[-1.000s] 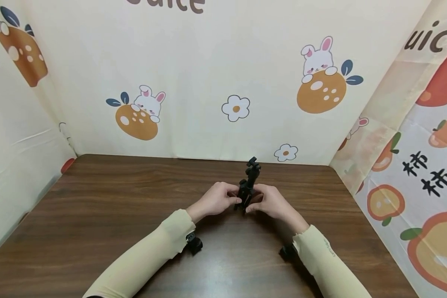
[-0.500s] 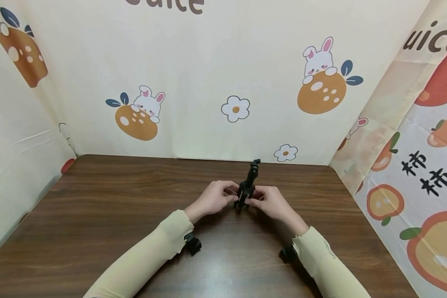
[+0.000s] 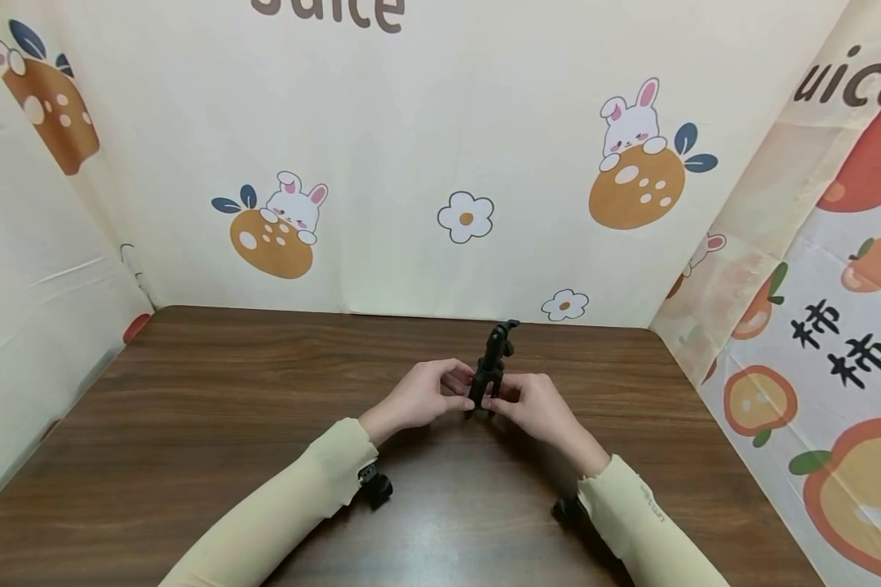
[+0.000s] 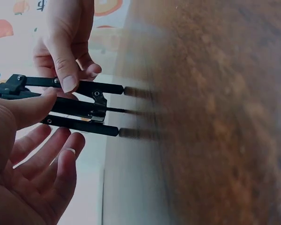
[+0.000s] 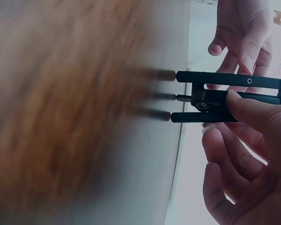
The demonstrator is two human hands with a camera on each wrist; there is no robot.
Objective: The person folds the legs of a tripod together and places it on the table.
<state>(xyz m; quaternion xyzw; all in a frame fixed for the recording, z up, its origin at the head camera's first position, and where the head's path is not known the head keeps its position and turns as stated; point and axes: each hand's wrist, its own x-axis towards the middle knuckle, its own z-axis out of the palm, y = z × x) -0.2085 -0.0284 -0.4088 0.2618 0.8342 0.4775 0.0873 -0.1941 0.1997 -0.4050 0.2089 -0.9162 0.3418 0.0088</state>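
A small black tripod [image 3: 494,350] stands upright near the far side of the table, its legs folded in close to its centre column. My left hand [image 3: 424,395] holds it from the left, the thumb lying along the legs and the fingers curling behind. From the other side my right hand [image 3: 537,406] pinches a leg between thumb and fingers. In the left wrist view the leg [image 4: 96,126] ends right at the tabletop, where its reflection meets it. The right wrist view shows the right thumb [image 5: 248,110] against the column, below the upper leg [image 5: 220,78].
The brown wooden table [image 3: 227,391] stretches around both arms. Behind it hangs a cream cloth [image 3: 396,122] printed with rabbits and fruit, and another printed cloth [image 3: 822,342] borders the right. A dark wrist camera [image 3: 376,487] sits under the left cuff.
The tripod has turned between my hands, so its top plate now points right. Its legs sit closer together than a second ago. Both hands stay around it in nearly the same place.
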